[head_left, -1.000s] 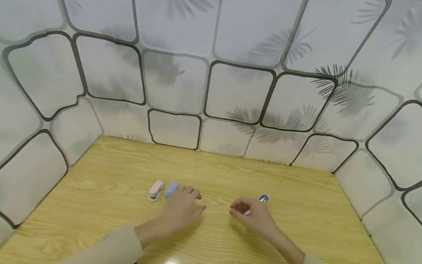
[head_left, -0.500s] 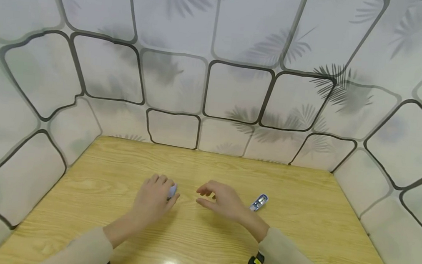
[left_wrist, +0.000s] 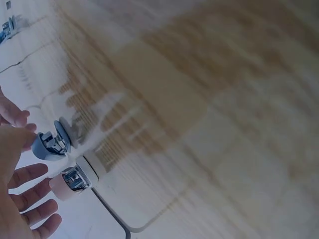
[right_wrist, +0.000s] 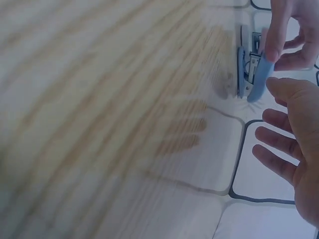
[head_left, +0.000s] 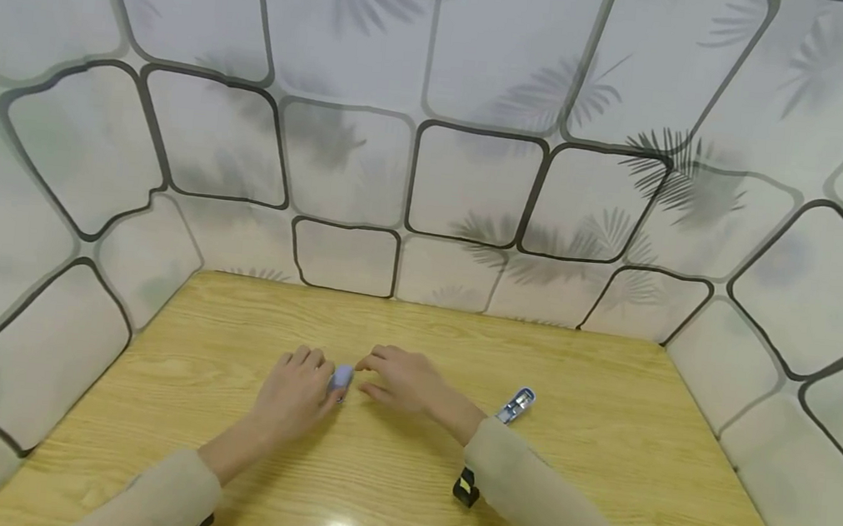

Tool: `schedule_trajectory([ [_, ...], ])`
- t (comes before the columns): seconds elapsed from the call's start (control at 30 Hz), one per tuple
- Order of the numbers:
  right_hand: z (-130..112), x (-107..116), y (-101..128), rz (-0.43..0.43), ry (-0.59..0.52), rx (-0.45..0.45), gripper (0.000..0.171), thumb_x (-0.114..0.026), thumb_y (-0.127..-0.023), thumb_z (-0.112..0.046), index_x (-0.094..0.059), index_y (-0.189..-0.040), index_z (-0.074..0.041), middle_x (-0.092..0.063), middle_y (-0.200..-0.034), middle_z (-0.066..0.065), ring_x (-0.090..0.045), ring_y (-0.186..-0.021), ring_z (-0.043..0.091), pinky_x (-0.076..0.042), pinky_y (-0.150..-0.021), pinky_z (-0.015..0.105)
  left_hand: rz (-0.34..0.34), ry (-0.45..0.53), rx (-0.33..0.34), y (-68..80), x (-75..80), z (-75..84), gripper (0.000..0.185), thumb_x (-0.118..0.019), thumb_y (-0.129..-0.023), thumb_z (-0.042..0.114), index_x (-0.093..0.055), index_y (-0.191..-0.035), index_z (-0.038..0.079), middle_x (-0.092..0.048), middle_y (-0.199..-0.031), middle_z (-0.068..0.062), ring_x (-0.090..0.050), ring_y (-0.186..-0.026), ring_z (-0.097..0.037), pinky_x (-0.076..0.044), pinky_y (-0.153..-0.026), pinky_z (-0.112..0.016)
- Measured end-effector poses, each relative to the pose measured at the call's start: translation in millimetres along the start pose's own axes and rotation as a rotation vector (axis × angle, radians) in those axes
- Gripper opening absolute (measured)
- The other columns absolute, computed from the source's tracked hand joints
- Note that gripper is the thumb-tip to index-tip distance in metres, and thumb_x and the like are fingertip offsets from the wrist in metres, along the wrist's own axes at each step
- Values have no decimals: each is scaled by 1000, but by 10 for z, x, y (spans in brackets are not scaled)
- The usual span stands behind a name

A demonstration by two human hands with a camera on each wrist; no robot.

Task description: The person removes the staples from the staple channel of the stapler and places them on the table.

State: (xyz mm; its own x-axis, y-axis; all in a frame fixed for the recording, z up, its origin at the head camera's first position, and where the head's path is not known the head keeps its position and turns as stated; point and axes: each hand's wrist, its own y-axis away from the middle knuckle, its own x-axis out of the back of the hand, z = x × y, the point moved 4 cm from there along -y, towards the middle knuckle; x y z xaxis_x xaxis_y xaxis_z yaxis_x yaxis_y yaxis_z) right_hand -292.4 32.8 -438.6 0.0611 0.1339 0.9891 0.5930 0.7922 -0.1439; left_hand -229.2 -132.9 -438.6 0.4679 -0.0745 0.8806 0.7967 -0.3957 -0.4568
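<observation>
Left grip: the hand lies palm down on the tabletop, thumb and forefinger pinching the blue stapler at its near end. In the left wrist view the remaining fingers spread loosely beside the pink stapler, which lies just beside the blue one; whether they touch it cannot be told. In the head view the pink stapler is hidden under the hand.

Right grip: the hand has its fingers relaxed and slightly bent, holding nothing; its fingertips sit just beside the blue stapler, on the side opposite the left hand. In the right wrist view the open right palm faces the blue stapler, with a left fingertip pressed on the stapler's top. Contact between the right fingers and the stapler cannot be confirmed.

Both forearms wear beige sleeves; a small black device hangs at the right cuff.

Farther right, well apart from both hands, a third stapler, blue and silver, lies at an angle on the tabletop.

Beyond the tabletop's far edge rises a white wall printed with dark rounded outlines and grey leaf shadows.
</observation>
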Motion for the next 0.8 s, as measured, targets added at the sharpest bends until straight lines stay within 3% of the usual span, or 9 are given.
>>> schedule_trajectory([
  [0.2,6,-69,-158,-64,51,-19,33,-65,-105,-37,-68,-135,-22,-71,-126,-2,-70,-110,14,-59,-82,24,-18,-22,-6,-14,-51,-20,38,-79,-93,42,-70,-91,5,-70,-95,-10,-64,-89,-28,-55,-76,-40],
  [0.4,9,-130,-253,-112,51,-32,38,-63,-106,-39,-65,-141,-23,-69,-132,-2,-69,-114,14,-59,-85,26,8,-22,-22,-25,-54,11,35,-78,-94,39,-71,-89,5,-70,-91,-10,-64,-86,-27,-55,-76,-40],
  [0.63,-15,-120,-260,-94,79,27,34,-66,-104,-38,-68,-136,-26,-72,-125,-5,-69,-108,11,-58,-82,22,-6,-23,-19,-33,-35,27,34,-78,-95,38,-71,-89,5,-68,-91,-8,-63,-86,-27,-55,-78,-41],
  [0.8,9,-118,-185,-75,102,43,32,-66,-105,-37,-70,-133,-24,-74,-120,-5,-70,-103,11,-57,-79,20,-3,-22,-51,-43,-52,54,31,-80,-93,39,-72,-89,9,-70,-93,-5,-65,-88,-25,-56,-78,-38],
])
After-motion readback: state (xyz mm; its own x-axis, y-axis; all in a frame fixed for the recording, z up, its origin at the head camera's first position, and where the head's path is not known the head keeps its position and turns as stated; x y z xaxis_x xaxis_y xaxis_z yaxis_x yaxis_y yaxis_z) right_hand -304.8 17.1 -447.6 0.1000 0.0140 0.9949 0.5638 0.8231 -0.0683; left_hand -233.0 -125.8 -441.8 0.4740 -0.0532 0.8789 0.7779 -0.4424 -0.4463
